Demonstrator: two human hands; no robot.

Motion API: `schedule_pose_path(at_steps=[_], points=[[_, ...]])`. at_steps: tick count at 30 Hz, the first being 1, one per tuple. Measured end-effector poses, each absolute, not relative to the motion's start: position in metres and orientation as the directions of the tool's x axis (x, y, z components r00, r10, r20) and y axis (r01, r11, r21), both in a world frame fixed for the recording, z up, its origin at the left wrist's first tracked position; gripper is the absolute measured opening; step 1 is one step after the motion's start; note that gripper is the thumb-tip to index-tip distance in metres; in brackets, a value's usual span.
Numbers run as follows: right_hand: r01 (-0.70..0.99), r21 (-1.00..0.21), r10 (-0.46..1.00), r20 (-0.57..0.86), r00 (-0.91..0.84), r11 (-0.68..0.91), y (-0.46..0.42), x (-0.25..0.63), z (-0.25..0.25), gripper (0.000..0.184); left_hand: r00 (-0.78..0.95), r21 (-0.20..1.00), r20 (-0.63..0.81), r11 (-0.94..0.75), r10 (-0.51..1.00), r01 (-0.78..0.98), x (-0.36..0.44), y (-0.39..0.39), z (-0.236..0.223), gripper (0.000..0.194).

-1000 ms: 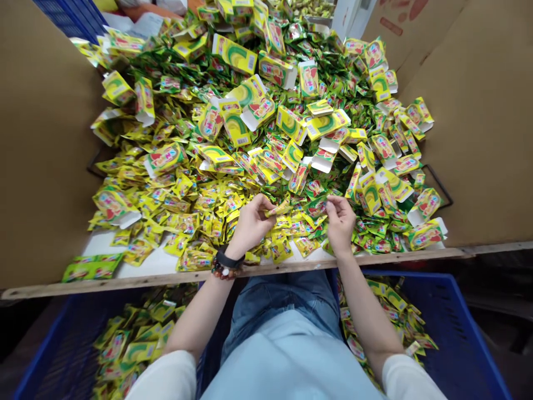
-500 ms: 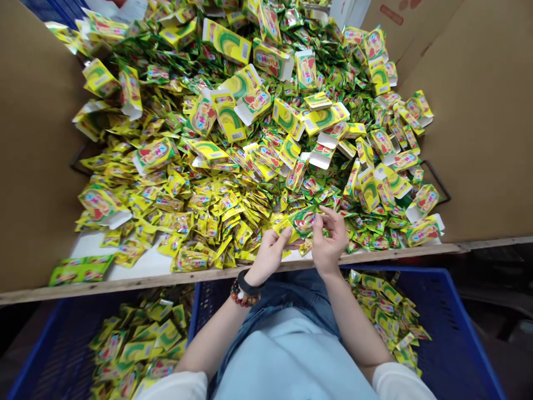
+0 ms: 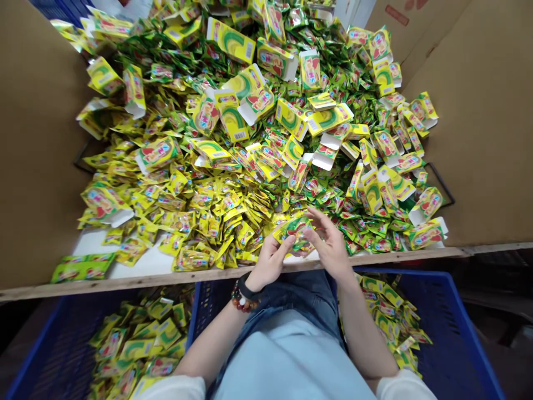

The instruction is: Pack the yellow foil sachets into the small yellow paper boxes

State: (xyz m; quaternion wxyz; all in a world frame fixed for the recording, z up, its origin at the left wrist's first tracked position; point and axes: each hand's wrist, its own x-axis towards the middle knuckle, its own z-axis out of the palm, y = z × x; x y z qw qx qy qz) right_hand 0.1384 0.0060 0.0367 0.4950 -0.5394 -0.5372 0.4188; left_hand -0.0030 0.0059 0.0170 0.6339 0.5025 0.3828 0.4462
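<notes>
My left hand (image 3: 270,262) pinches small candy sachets at the front edge of the table, its thumb on top. A green sachet (image 3: 296,226) with a red fruit print lies uppermost, over a yellow sachet that shows at its left side. On the right, my right hand (image 3: 332,251) is curled round the far end of the green sachet, its thumb against the packet. Fingers hide how many sachets are in the bundle. Just beyond my hands lie loose yellow sachets (image 3: 227,203) and, further right, loose green sachets (image 3: 370,243).
Printed cartons (image 3: 231,41), some with open flaps, lie across the heap. Cardboard walls (image 3: 474,133) flank it on both sides. Below the wooden table edge (image 3: 166,279) stand blue crates (image 3: 453,311) holding filled cartons (image 3: 139,350). A green strip of sachets (image 3: 81,268) lies at front left.
My right hand has turned inward and closed round the green sachet. That sachet has shifted left and now lies over the yellow one in my left hand.
</notes>
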Motion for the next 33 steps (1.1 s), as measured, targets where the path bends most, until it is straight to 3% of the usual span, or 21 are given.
schedule_pose_path(at_steps=[3, 6, 8, 10, 13, 15, 21, 26, 30, 33], points=[[-0.02, -0.998, 0.99, -0.06, -0.125, -0.063, 0.004, 0.152, 0.045, 0.038, 0.458, 0.997, -0.005, 0.04, 0.889, -0.067, -0.011, 0.003, 0.027, 0.042], [-0.065, -0.996, 0.998, -0.069, 0.012, -0.068, 0.0, 0.163, 0.044, 0.027, 0.528, 0.936, 0.033, -0.212, 0.848, 0.282, -0.028, 0.028, 0.042, 0.039], [-0.065, -0.997, 0.985, -0.062, 0.159, -0.052, -0.003, 0.17, 0.039, 0.027, 0.443, 0.699, 0.083, -0.369, 0.893, 0.613, -0.046, 0.066, 0.052, 0.039], [-0.056, -0.997, 0.966, -0.067, 0.25, -0.055, -0.007, 0.175, 0.034, 0.03, 0.29, 0.354, 0.241, -0.362, 0.926, 0.863, -0.065, 0.114, 0.059, 0.037], [-0.078, -0.995, 0.961, -0.085, 0.264, -0.066, -0.013, 0.176, 0.03, 0.033, 0.414, 0.02, 0.3, -0.44, 0.859, 0.898, -0.086, 0.179, 0.062, 0.031], [-0.119, -0.991, 0.961, -0.098, 0.261, -0.069, -0.015, 0.174, 0.029, 0.032, 0.547, -0.066, 0.269, -0.552, 0.793, 0.832, -0.093, 0.204, 0.062, 0.026], [-0.27, -0.959, 0.935, -0.169, 0.312, -0.083, -0.017, 0.172, 0.032, 0.032, 0.683, -0.1, 0.289, -0.689, 0.67, 0.718, -0.099, 0.188, 0.067, 0.019], [-0.47, -0.877, 0.919, -0.264, 0.292, -0.103, -0.016, 0.165, 0.046, 0.034, 0.678, 0.061, 0.281, -0.718, 0.679, 0.693, -0.084, 0.121, 0.064, 0.024], [-0.399, -0.916, 0.959, -0.146, 0.244, -0.038, -0.012, 0.161, 0.062, 0.028, 0.687, 0.191, 0.332, -0.76, 0.646, 0.622, -0.056, 0.064, 0.054, 0.06], [-0.245, -0.969, 0.976, -0.027, 0.218, 0.027, -0.009, 0.166, 0.068, 0.025, 0.661, 0.301, 0.332, -0.74, 0.672, 0.602, -0.038, 0.035, 0.042, 0.069]])
